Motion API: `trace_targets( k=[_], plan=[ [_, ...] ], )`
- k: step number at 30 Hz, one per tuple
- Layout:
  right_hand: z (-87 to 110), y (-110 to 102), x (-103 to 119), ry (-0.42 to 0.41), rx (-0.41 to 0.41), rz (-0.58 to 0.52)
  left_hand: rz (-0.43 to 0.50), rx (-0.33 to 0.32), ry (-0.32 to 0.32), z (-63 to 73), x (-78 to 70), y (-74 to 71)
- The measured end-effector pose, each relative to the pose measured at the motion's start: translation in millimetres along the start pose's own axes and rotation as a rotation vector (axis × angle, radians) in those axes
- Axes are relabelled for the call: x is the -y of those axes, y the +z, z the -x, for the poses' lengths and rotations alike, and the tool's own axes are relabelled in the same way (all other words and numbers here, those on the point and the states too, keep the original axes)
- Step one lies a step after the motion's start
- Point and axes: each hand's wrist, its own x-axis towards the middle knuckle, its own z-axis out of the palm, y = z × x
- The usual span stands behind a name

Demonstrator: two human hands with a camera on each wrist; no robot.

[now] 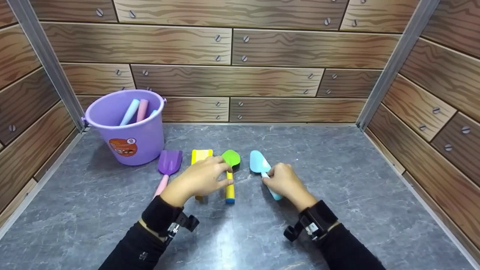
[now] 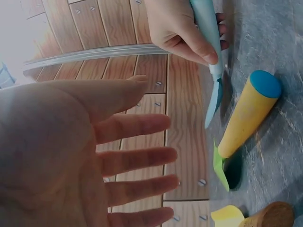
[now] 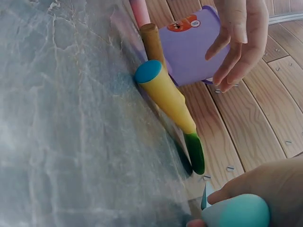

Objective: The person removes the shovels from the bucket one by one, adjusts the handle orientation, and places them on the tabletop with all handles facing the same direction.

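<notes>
My right hand (image 1: 285, 180) grips the handle of a light blue toy trowel (image 1: 258, 162), whose blade points away from me near the grey surface. Above a toy shovel with a green scoop (image 1: 231, 158) and a yellow, blue-ended handle (image 2: 251, 111), my left hand (image 1: 202, 175) hovers with its fingers spread. The left wrist view shows nothing in that palm. Partly hidden under the left hand lies a toy shovel with a yellow scoop (image 1: 201, 154) and brown handle (image 3: 152, 42). Farther left rests a purple shovel (image 1: 170, 162) with a pink handle.
A purple bucket (image 1: 146, 146) stands at the back left, with light blue and pink handles (image 1: 142, 110) sticking up inside it. Wood-patterned walls (image 1: 277, 48) enclose the grey marbled surface (image 1: 337, 157) at the back and both sides.
</notes>
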Motion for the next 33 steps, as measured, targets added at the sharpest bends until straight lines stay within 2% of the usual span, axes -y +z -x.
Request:
trace_targets(
  k=[4, 8, 10, 12, 15, 17, 22, 26, 33],
  plan=[
    [-0.2, 3.9, -1.1, -0.001, -0.008, 0.009, -0.024, 0.048, -0.023, 1.8, 1.1, -3.7],
    [-1.2, 6.9, -1.8, 0.011, -0.024, 0.043, -0.05, 0.136, -0.067, 5.3, 2.8, -7.8],
    [-14.0, 19.1, -20.4, -0.01, -0.026, 0.063, -0.067, 0.177, -0.085, 7.1, 3.8, -9.0],
    [-13.4, 20.7, -20.2, -0.006, -0.02, 0.079, -0.076, 0.204, -0.103, 8.2, 4.3, -9.5],
    [-9.3, 20.1, -17.6, 0.002, -0.016, 0.119, -0.085, 0.211, -0.106, 8.6, 3.0, -10.1],
    [6.4, 7.6, 4.0, 0.037, -0.002, 0.146, -0.081, 0.211, -0.106, 8.9, 1.8, -10.6],
    [12.5, 1.7, 11.5, 0.059, 0.039, 0.19, -0.07, 0.216, -0.104, 9.1, 1.1, -11.1],
    [13.6, 1.8, 13.8, 0.063, 0.054, 0.163, -0.07, 0.22, -0.103, 9.3, 2.3, -10.8],
    [10.5, 7.8, 9.9, 0.019, 0.019, 0.097, -0.078, 0.226, -0.089, 8.4, 4.5, -10.8]
  ],
)
